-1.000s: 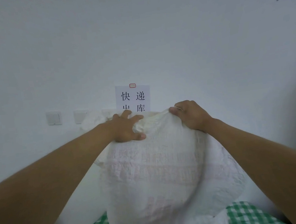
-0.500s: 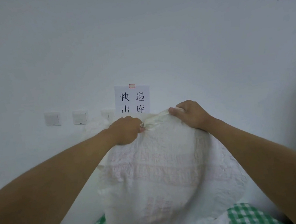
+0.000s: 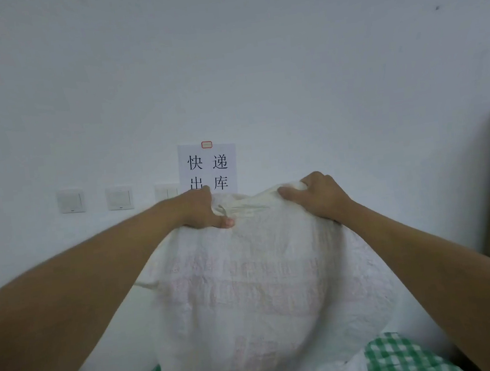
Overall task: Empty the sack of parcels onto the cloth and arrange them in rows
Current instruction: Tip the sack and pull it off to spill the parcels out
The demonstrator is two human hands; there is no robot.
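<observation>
The white woven sack [image 3: 257,289] is held high over the green-checked cloth [image 3: 406,355], its bunched upper end gripped by both hands, presumably so the parcels can drop out below. The left hand [image 3: 201,211] is curled round a gathered fold; the right hand [image 3: 320,195] is clenched on the other corner. No parcels are seen yet.

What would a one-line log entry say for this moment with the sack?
step: lifting sack | left hand: grips sack top | right hand: grips sack top | sack: raised above checked cloth | parcels: none visible
</observation>
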